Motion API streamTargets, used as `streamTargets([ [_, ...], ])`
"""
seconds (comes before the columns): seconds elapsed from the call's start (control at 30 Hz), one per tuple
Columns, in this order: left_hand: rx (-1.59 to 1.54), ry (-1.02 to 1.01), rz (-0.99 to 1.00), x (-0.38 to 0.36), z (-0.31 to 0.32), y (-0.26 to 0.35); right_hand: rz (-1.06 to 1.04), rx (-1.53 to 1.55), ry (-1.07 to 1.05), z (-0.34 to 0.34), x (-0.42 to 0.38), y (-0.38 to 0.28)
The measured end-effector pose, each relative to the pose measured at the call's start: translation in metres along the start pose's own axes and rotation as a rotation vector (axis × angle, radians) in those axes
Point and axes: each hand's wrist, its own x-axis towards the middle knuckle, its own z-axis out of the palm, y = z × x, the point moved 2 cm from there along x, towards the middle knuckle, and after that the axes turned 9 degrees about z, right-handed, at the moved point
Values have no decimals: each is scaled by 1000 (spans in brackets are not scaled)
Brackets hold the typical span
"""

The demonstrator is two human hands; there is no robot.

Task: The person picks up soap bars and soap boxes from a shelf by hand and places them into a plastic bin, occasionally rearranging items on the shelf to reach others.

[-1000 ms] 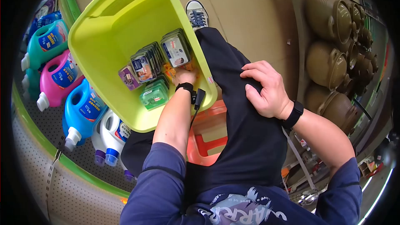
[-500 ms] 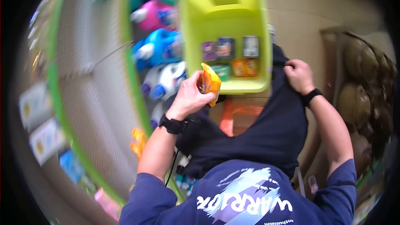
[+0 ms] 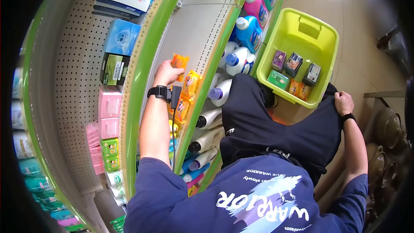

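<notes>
My left hand (image 3: 166,74) holds an orange packet (image 3: 180,63) over the shelf (image 3: 200,26), pinched between thumb and fingers. Right beside it on the same shelf lie more orange packets (image 3: 190,85). My right hand (image 3: 343,103) rests on my knee with its fingers curled; whether anything is under them cannot be seen. A yellow-green bin (image 3: 317,19) stands on the floor in front of my legs. Inside it are a purple pack (image 3: 279,60), a green pack (image 3: 278,80), dark packs (image 3: 293,64) and orange packs (image 3: 299,89).
Detergent bottles (image 3: 249,33) line the lower shelf between the bin and the upper shelves. Boxes in blue (image 3: 122,37), pink (image 3: 110,105) and green (image 3: 109,147) stand on the shelf further left. Brown pots (image 3: 387,126) are at the right.
The view has turned toward the shelves. My left hand has moved from beside the bin to the shelf, still holding an orange packet. My right hand remains at my knee.
</notes>
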Motion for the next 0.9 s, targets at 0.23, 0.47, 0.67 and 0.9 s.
streamTargets([
  [0.23,-146,-241,-59,35,41,-68,-77,-44,87,10,-17,12],
  [0.47,-180,-163,-146,17,45,-59,-68,-8,83,8,-15,12],
  [0.67,-86,-158,-144,8,43,-70,-79,53,66,8,-6,14],
  [0.9,190,415,820,-40,73,133,14,132,-53,-2,2,20],
])
